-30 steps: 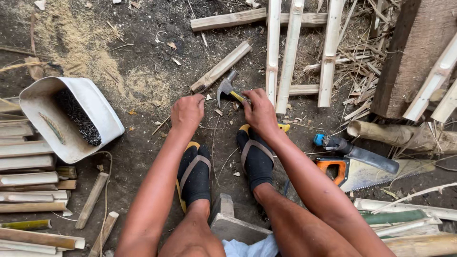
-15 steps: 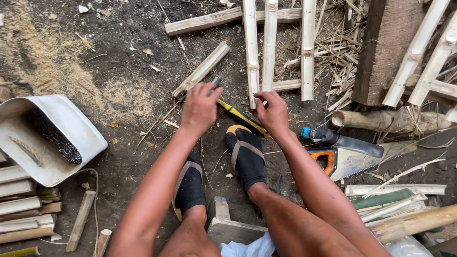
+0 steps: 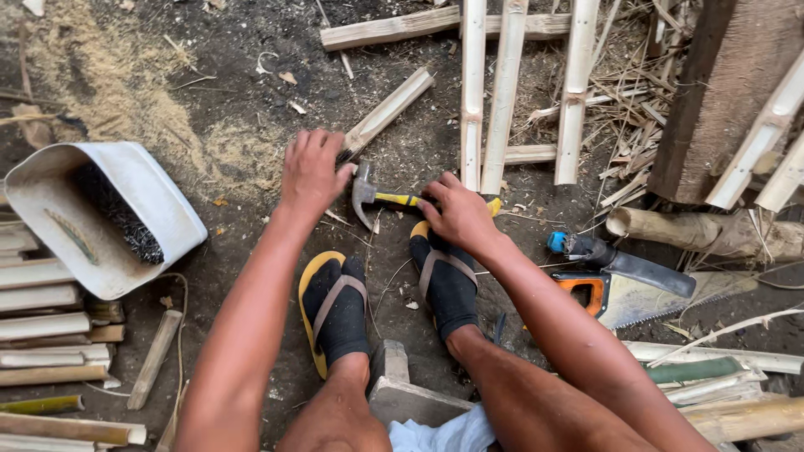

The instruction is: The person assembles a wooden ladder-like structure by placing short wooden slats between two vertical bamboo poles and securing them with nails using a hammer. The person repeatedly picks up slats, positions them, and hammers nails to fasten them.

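Note:
A claw hammer (image 3: 387, 197) with a yellow and black handle lies on the dirt just ahead of my feet, which are in black socks and sandals. My right hand (image 3: 456, 213) is closed over the middle of its handle. My left hand (image 3: 312, 172) lies palm down over the near end of a short split bamboo piece (image 3: 391, 107), its thumb close to the hammer's head. Whether the left hand grips the piece is hidden under the palm.
A white tub (image 3: 172, 219) holding dark nails lies tipped at the left, above stacked bamboo slats (image 3: 42, 326). A bamboo frame (image 3: 505, 92) lies ahead. A hand saw (image 3: 645, 301), a blue-capped tool (image 3: 620, 264) and a wooden post (image 3: 720, 92) are on the right.
The hammer has turned to lie crosswise before my feet, and my right hand now covers its handle. My left hand has shifted left, off the hammer's head and onto the bamboo piece's end.

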